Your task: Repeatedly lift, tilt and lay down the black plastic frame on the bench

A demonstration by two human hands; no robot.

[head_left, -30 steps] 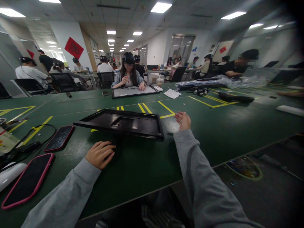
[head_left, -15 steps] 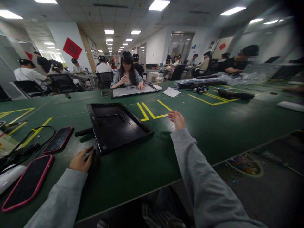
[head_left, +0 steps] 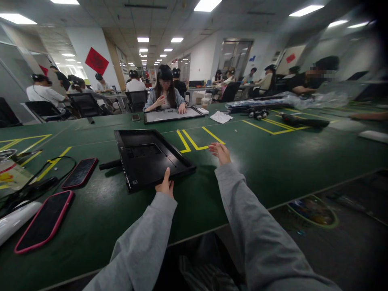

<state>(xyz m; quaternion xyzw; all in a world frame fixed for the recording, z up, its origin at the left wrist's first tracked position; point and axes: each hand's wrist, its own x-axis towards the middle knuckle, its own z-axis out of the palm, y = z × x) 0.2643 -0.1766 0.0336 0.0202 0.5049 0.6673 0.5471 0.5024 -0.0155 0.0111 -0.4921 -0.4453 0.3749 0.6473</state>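
A black rectangular monitor back shell (head_left: 148,157) lies hollow side up on the green table (head_left: 257,161), tilted a little, with a black stem sticking out at its left. My left hand (head_left: 165,186) grips the shell's near edge, thumb on top of the rim. My right hand (head_left: 220,152) hovers open to the right of the shell, fingers spread, touching nothing. Both arms are in grey sleeves.
Two phones in pink cases (head_left: 45,220) (head_left: 80,172), a black cable (head_left: 45,169) and a white object (head_left: 15,220) lie at the left. Yellow tape marks (head_left: 197,141) cross the table. A person sits opposite at a white panel (head_left: 172,115). More people sit behind.
The shell was turned from lying crosswise to pointing away from me. My left hand went from the table at the left to the shell's near edge. My right hand barely moved.
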